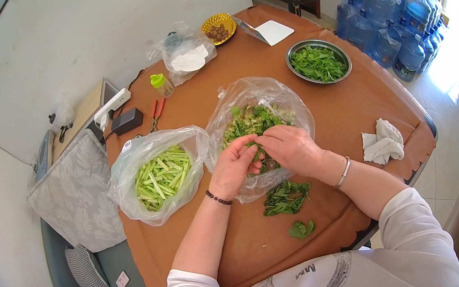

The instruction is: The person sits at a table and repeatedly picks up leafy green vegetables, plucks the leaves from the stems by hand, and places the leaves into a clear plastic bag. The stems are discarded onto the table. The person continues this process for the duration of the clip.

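Over an open clear plastic bag my two hands meet at the fingertips. My left hand, with a dark bead bracelet at the wrist, holds a small green leafy sprig. The fingertips of my right hand pinch at its upper end; a silver bangle circles that wrist. Inside the bag lie leafy greens with stem pieces, partly hidden by my hands. Nearer my body are a heap of dark green leaves and a single leaf, on the brown tablecloth.
A second plastic bag holds cut celery stalks. A metal bowl contains leaves. Around the table are a white cloth, red-handled pliers, a green-lidded jar and a golden plate. Water jugs stand beyond.
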### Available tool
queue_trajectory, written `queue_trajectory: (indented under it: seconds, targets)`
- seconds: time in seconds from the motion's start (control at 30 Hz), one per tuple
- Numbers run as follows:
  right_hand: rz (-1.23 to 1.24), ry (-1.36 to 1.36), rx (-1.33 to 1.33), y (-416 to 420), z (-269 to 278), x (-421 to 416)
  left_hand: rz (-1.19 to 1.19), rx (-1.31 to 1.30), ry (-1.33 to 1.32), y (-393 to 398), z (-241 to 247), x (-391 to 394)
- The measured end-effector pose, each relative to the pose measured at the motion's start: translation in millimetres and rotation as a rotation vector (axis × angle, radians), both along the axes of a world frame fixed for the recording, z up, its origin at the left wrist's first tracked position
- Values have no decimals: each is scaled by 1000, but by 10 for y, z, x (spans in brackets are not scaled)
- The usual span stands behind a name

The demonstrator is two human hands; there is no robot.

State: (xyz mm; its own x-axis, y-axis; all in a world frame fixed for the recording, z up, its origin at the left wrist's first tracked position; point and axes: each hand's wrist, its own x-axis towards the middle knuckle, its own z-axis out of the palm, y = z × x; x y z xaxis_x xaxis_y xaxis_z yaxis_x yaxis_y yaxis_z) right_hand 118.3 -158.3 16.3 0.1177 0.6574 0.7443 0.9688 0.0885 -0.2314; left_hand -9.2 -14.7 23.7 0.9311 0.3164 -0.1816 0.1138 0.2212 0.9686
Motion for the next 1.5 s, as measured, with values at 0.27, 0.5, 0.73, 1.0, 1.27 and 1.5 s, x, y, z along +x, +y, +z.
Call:
queue_trajectory:
  seconds: [0.27,0.5,0.73,1.0,1.27,1.5]
  targets:
    - [42,470,-189,-4,-32,-46,74,604,-129,-103,33,3]
    - [610,1807,-444,-56,61,125,126,1255,-688,-96,100,56]
    - [768,1890,-366,-89,137,82,293,1323,-839,-175,126,43]
    - [615,1495,-58,-227,247,259,512,1071,-317,174,68,-8]
    - [-152,221,-242,-167,36,240,259,1599,-160,116,-19,-18]
    - [-58,458,4,-155,69,158,25,1383,-168,-335,271,-161]
